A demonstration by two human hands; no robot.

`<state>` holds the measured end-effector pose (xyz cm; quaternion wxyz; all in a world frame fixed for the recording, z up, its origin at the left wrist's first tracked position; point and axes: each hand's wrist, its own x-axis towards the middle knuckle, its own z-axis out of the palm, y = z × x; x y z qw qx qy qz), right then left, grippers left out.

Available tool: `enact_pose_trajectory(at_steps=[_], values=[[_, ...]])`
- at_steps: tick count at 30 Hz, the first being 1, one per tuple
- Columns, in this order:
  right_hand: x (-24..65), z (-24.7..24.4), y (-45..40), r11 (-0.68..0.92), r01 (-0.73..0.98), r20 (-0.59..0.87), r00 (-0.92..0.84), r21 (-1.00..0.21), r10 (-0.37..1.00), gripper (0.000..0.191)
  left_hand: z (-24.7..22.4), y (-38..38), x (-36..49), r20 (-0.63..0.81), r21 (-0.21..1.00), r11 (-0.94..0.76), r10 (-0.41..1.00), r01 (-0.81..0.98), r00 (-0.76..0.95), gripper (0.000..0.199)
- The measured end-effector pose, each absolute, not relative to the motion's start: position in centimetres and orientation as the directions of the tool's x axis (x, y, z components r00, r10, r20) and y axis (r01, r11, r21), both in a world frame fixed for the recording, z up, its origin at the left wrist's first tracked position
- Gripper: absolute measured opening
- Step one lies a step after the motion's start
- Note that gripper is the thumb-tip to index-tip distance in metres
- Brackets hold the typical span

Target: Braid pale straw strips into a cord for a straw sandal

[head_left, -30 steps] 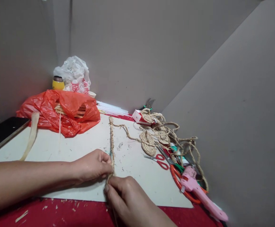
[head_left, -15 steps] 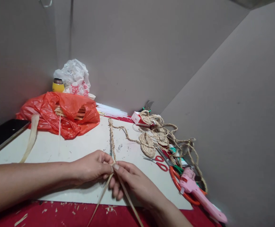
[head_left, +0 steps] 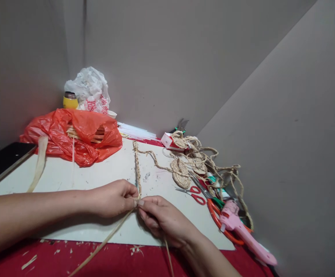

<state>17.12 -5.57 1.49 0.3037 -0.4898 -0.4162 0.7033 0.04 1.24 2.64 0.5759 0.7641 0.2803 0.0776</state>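
Note:
A thin braided straw cord runs up the white board from between my hands. My left hand pinches the cord's near end between thumb and curled fingers. Right against it, my right hand pinches at the same spot, the thumb tips almost touching. One loose straw strip trails from the pinch down to the left. Another strip hangs below my right hand. The exact crossing of the strips is hidden by my fingertips.
At right lie a coiled straw disc, red-handled scissors, orange-handled shears and a pink glue gun. A red plastic bag holding straw lies back left, beside a black phone-like slab. Behind stands a yellow jar.
The left strip has swung further out to the left. The right strip now hangs from under my right hand, whose fingers have curled in more. The view has shifted slightly.

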Motion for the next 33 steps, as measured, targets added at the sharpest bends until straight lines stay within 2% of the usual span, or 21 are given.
enact_pose_trajectory(at_steps=[5, 9, 12, 17, 20, 22, 24, 27, 29, 33], values=[[16.2, 1.2, -5.9, -0.465, -0.021, -0.456, -0.157, -0.885, 0.876, 0.034, 4.5, 0.6, -0.2, -0.187, 0.751, -0.429, 0.590, 0.502, 0.785, 0.022], [15.8, 1.2, -6.1, -0.465, -0.085, -0.451, -0.139, -0.881, 0.881, 0.031, 5.7, -1.0, -0.2, -0.136, 0.570, -0.596, 0.611, 0.566, 0.780, 0.028], [15.7, 1.3, -6.2, -0.479, -0.157, -0.457, -0.155, -0.864, 0.876, 0.036, 5.3, -2.1, -0.3, -0.088, 0.368, -0.721, 0.601, 0.587, 0.794, 0.021], [15.7, 1.2, -6.5, -0.484, -0.213, -0.454, -0.176, -0.849, 0.874, 0.040, 3.0, -3.4, -0.3, -0.015, 0.054, -0.872, 0.486, 0.486, 0.874, 0.022], [15.6, 1.2, -6.5, -0.489, -0.206, -0.457, -0.185, -0.848, 0.870, 0.028, 2.7, -4.4, -0.4, -0.001, -0.033, -0.919, 0.393, 0.393, 0.919, 0.024], [15.6, 1.4, -6.4, -0.500, -0.207, -0.466, -0.191, -0.841, 0.864, 0.021, 3.4, -5.0, -0.5, -0.069, 0.017, -0.948, 0.317, 0.319, 0.946, 0.016], [15.7, 1.6, -6.3, -0.505, -0.228, -0.464, -0.213, -0.832, 0.860, 0.020, 4.5, -5.5, -0.8, -0.124, 0.136, -0.965, 0.209, 0.226, 0.970, 0.009], [16.0, 1.6, -6.1, -0.525, -0.292, -0.451, -0.287, -0.799, 0.845, 0.017, 6.4, -6.0, -1.1, -0.114, 0.290, -0.948, 0.099, 0.128, 0.989, 0.017], [16.3, 1.3, -5.8, -0.546, -0.336, -0.440, -0.342, -0.768, 0.830, 0.017, 7.6, -6.3, -1.0, -0.107, 0.377, -0.910, 0.145, 0.175, 0.984, 0.017], [16.5, 0.6, -5.4, -0.540, -0.405, -0.386, -0.403, -0.738, 0.830, 0.016, 9.2, -5.6, -0.3, -0.049, 0.616, -0.717, 0.379, 0.326, 0.924, 0.023]])
